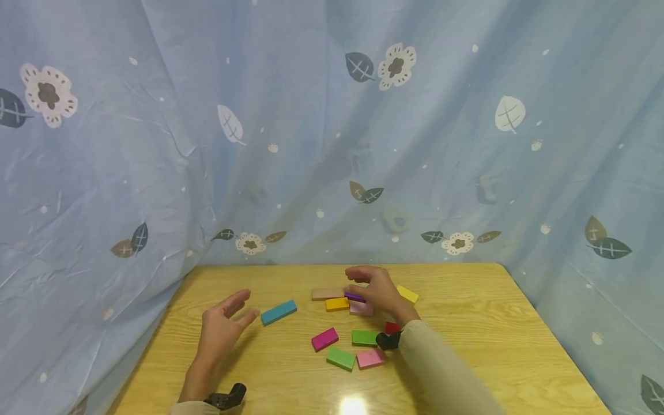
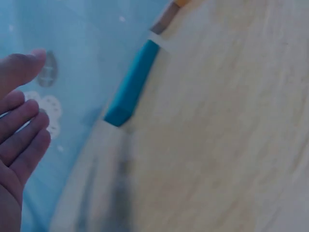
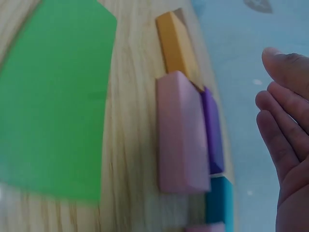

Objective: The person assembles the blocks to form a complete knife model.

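Note:
My left hand (image 1: 222,328) is held over the left of the table, its thumb near a blue block (image 1: 278,312) and nothing in its grasp. In the left wrist view this blue block (image 2: 133,84) lies beyond the spread thumb and fingers. Above the back blocks hovers my right hand (image 1: 381,294), fingers loosely bent and holding nothing. Under and beside it are a purple block (image 1: 355,297), a light pink block (image 1: 361,309) and an orange block (image 1: 337,304). The right wrist view shows the light pink block (image 3: 181,135) beside the purple one, with a teal block (image 3: 219,200) close by.
A tan block (image 1: 328,294) lies behind the orange one, and a yellow block (image 1: 407,294) to the right. Nearer are magenta (image 1: 324,339), green (image 1: 365,338), light green (image 1: 340,358), pink (image 1: 370,359) and partly hidden red (image 1: 392,328) blocks. A patterned curtain (image 1: 301,144) surrounds the wooden table (image 1: 482,328).

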The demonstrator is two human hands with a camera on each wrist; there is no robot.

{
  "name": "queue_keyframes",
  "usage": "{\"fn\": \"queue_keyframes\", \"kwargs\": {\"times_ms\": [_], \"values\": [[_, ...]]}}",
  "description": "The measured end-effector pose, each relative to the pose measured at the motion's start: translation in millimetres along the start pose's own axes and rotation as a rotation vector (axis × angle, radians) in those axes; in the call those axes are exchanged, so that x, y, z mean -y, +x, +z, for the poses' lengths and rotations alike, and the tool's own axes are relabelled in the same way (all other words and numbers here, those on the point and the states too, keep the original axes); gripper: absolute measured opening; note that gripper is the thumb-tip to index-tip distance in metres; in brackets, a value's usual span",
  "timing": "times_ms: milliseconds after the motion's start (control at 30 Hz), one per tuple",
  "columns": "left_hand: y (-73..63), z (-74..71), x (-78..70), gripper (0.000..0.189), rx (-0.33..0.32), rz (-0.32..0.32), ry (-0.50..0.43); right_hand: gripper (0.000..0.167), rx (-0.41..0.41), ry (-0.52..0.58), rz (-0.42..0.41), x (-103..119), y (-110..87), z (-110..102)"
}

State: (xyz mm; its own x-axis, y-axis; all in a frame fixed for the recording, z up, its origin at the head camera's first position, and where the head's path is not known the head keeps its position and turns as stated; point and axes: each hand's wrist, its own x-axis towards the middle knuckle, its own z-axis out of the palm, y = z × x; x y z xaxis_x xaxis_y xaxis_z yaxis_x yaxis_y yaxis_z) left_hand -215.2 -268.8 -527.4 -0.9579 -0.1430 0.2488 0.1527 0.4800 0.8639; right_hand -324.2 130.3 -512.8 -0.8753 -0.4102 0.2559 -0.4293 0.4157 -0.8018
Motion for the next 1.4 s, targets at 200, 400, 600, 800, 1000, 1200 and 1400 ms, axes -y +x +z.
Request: {"fn": "queue_keyframes", "kwargs": {"times_ms": [200,400,600,800,1000,1200,1400], "values": [[-0.2,17.1,8.6,0.058,0.062,-0.072,-0.061,0.041,0.055,0.005,0.022,-8,13.6,17],[1.7,32.4,15.3,0.055,0.105,-0.093,-0.121,0.034,0.078,-0.036,0.097,-19,18.7,31],[3.5,40.8,19.1,0.052,0.092,-0.057,-0.085,0.031,0.021,-0.105,0.095,-18,20.7,37],[2.7,40.7,19.0,0.046,0.075,-0.027,-0.019,0.034,0.025,-0.106,0.089,-17,19.0,37],[0.8,38.0,19.4,0.045,0.093,0.037,0.099,0.035,0.063,-0.116,0.053,-19,18.9,37],[1.4,38.0,16.4,0.045,0.102,0.068,0.14,0.031,0.052,-0.176,0.012,-18,20.0,36],[-3.4,31.3,9.6,0.042,0.065,0.072,0.146,0.029,0.01,-0.139,-0.028,1,10.7,25]]}}
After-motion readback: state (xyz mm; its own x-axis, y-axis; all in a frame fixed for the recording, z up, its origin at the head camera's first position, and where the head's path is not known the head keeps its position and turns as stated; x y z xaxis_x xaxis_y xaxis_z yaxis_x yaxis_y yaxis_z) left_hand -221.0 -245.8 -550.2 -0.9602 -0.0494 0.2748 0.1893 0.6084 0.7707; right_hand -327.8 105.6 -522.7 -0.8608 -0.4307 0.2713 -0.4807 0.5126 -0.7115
